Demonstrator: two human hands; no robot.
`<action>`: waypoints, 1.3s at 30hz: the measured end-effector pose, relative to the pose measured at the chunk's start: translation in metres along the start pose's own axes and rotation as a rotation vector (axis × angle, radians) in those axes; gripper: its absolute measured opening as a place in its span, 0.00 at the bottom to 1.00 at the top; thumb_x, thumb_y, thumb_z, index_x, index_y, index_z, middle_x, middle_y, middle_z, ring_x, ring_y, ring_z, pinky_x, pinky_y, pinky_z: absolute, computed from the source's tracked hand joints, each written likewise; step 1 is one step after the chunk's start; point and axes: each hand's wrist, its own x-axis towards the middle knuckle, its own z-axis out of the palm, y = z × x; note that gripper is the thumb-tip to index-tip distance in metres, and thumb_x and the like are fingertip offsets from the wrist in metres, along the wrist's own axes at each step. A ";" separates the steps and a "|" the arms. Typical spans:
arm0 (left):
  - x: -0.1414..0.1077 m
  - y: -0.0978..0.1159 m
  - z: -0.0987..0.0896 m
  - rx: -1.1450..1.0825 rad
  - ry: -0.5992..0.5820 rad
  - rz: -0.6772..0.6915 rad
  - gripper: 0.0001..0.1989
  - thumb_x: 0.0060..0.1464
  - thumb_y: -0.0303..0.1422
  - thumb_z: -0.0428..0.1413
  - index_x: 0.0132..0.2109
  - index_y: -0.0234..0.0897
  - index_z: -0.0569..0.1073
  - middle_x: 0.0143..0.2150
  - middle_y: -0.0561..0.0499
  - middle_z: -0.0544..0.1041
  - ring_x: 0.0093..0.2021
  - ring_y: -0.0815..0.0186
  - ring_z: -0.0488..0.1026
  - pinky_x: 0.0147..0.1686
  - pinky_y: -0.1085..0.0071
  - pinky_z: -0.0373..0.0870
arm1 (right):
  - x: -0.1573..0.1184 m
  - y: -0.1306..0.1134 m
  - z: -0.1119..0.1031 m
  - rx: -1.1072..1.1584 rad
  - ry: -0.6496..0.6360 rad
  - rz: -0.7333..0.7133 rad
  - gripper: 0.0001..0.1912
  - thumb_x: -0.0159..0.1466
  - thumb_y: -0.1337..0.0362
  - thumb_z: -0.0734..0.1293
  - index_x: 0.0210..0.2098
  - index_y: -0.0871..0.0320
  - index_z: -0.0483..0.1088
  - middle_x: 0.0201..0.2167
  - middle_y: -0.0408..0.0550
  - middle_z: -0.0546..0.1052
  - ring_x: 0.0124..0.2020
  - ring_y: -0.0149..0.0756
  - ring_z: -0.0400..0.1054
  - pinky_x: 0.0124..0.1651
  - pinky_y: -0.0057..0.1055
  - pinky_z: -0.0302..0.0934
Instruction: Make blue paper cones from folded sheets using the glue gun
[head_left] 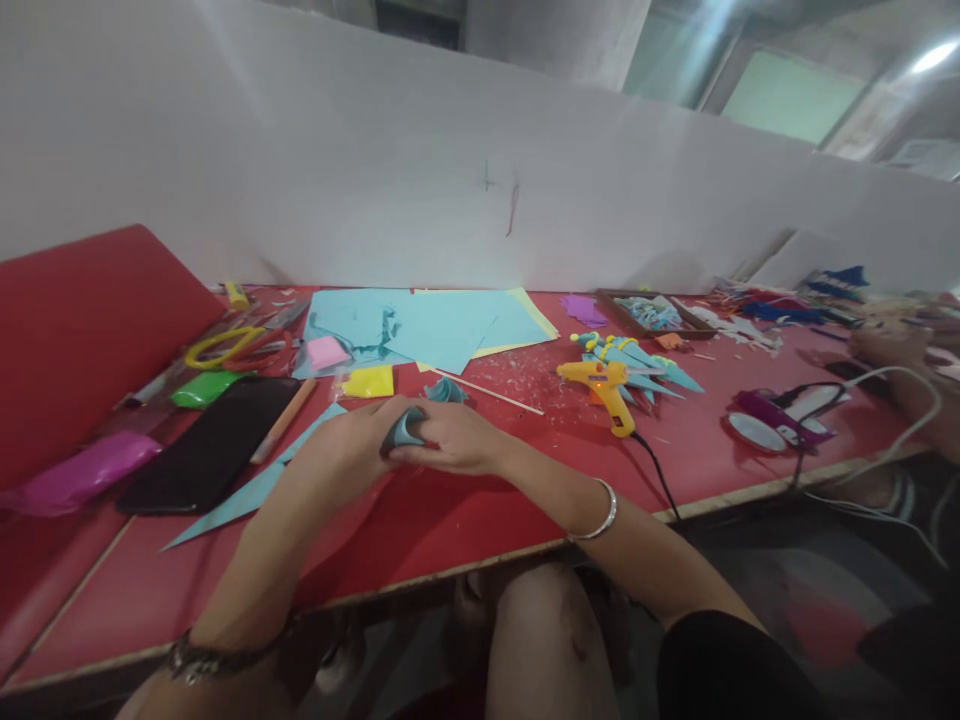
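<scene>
Both my hands meet above the red table, curled round a rolled piece of blue paper (408, 428). My left hand (360, 440) closes on it from the left, and my right hand (461, 438) grips its other side. The far end of the roll is hidden by my fingers. Just beyond my hands lies another curled blue paper piece (445, 390), beside a thin wooden stick (495, 392). Flat blue paper triangles (251, 497) rest near my left forearm. Large blue sheets (435, 325) lie further back.
A yellow glue gun (600, 385) with a cord lies right, against blue paper cones (645, 362). Left are a black phone (214, 445), scissors (225, 347) and a pink packet (94, 470). A tray of scraps (656, 313) sits at the back; another person's hand (892, 340) is far right.
</scene>
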 end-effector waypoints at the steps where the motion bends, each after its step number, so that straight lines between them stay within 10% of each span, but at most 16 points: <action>1: 0.000 -0.001 -0.002 0.004 -0.023 -0.016 0.16 0.50 0.32 0.48 0.47 0.39 0.65 0.37 0.46 0.76 0.35 0.59 0.73 0.28 0.70 0.62 | 0.000 0.001 0.000 -0.022 0.019 0.008 0.16 0.64 0.56 0.55 0.36 0.59 0.69 0.45 0.51 0.69 0.46 0.35 0.63 0.45 0.30 0.58; 13: 0.000 -0.013 -0.012 -0.011 -0.180 -0.037 0.14 0.49 0.40 0.49 0.23 0.38 0.69 0.20 0.50 0.72 0.23 0.64 0.68 0.22 0.73 0.52 | -0.007 0.012 -0.004 0.171 -0.017 -0.045 0.16 0.60 0.55 0.60 0.39 0.60 0.68 0.37 0.47 0.70 0.40 0.32 0.62 0.45 0.28 0.57; 29: 0.000 -0.010 0.011 -0.146 -0.130 -0.089 0.19 0.53 0.33 0.43 0.52 0.35 0.61 0.34 0.45 0.76 0.34 0.59 0.73 0.30 0.71 0.62 | -0.016 0.013 -0.013 0.107 0.035 0.027 0.12 0.61 0.61 0.60 0.39 0.61 0.70 0.42 0.51 0.69 0.41 0.32 0.64 0.46 0.30 0.58; 34: -0.001 -0.018 0.010 -0.078 0.024 -0.145 0.14 0.53 0.37 0.43 0.44 0.36 0.65 0.29 0.48 0.75 0.29 0.61 0.72 0.25 0.72 0.59 | -0.065 0.009 -0.056 -0.023 0.075 0.323 0.14 0.62 0.62 0.57 0.43 0.57 0.69 0.41 0.50 0.73 0.41 0.33 0.65 0.44 0.31 0.57; 39: 0.001 -0.009 0.002 -0.134 0.280 -0.185 0.10 0.50 0.36 0.47 0.38 0.39 0.67 0.24 0.53 0.72 0.25 0.64 0.69 0.22 0.73 0.56 | -0.140 0.014 -0.094 -0.184 -0.032 0.842 0.16 0.59 0.53 0.58 0.24 0.57 0.68 0.24 0.45 0.73 0.27 0.33 0.66 0.30 0.28 0.55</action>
